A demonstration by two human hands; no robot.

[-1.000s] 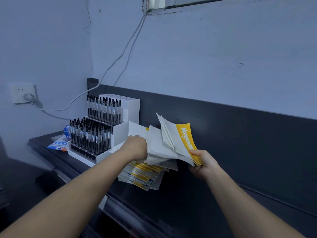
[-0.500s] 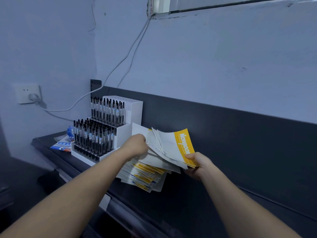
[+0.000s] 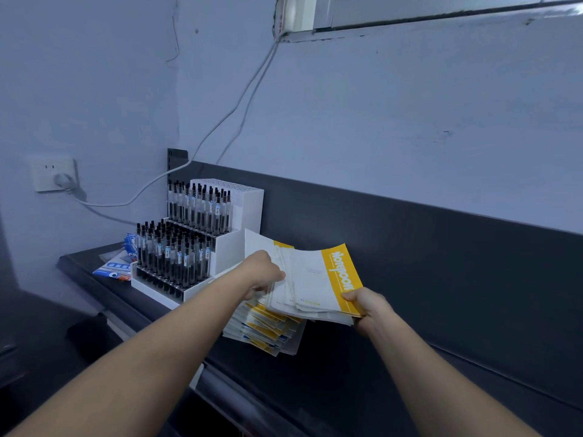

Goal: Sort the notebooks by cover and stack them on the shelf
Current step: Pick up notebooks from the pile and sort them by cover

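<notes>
Pinching the lifted notebooks (image 3: 310, 279) by the near yellow corner with the right hand (image 3: 366, 307), clutching their far edge with the left hand (image 3: 263, 272), just above the fanned stack (image 3: 265, 329) on the shelf (image 3: 347, 389); light, floppy, likely slippery, so best gripped along the spines; behind, pen rack (image 3: 202, 247)

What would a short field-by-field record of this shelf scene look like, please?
Setting: dark shelf against a pale wall
Held: held notebooks, white covers with a yellow band, loosely fanned
Left hand: grips their left edge
Right hand: pinches the yellow-banded edge
Below: stack of notebooks lying on the shelf, partly under the held ones
Left of stack: white pen display full of black pens
Far left: blue packets; wall socket with a plug
</notes>
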